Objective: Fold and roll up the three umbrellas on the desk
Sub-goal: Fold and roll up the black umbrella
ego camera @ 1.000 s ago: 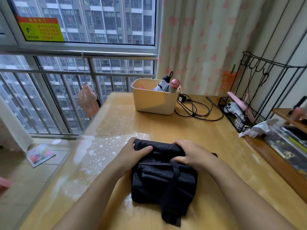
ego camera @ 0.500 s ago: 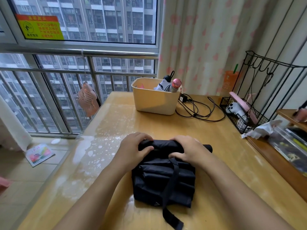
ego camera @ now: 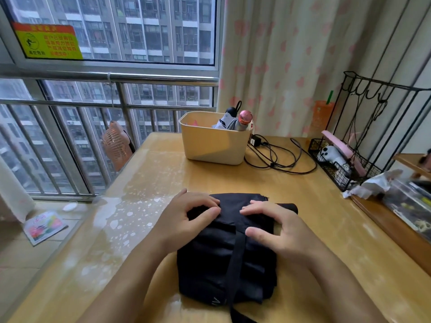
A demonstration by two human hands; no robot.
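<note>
In the head view, a black umbrella (ego camera: 224, 264) is seen lying flat on the desk (ego camera: 163, 173), under and just nearer than both hands. Its far edge is held by the left hand (ego camera: 186, 220), whose fingers are curled over a fold with the thumb closed beneath them; whether the fold is truly pinched or only pressed cannot be told for certain. The right hand (ego camera: 279, 229) is laid on the cloth with fingers spread and only lightly bent, so nothing is grasped by it; the fabric is merely pressed down. A strap (ego camera: 235, 259) is seen running from between the hands back toward the wrists. The umbrella's dark end (ego camera: 289, 207) is seen just beyond the right fingertips.

Several slips can be expected from here. Because one side is gripped and the other only pressed, a skewed roll is likely to be made, tight on the left and slack on the right. The pleats could be let loose if the right palm is lifted. The strap could be wound inside the roll and so be lost for fastening. The glossy desk may let the bundle be pushed away.

Well beyond the hands, a basket (ego camera: 214, 143) is seen with what appear to be two rolled umbrellas inside.
</note>
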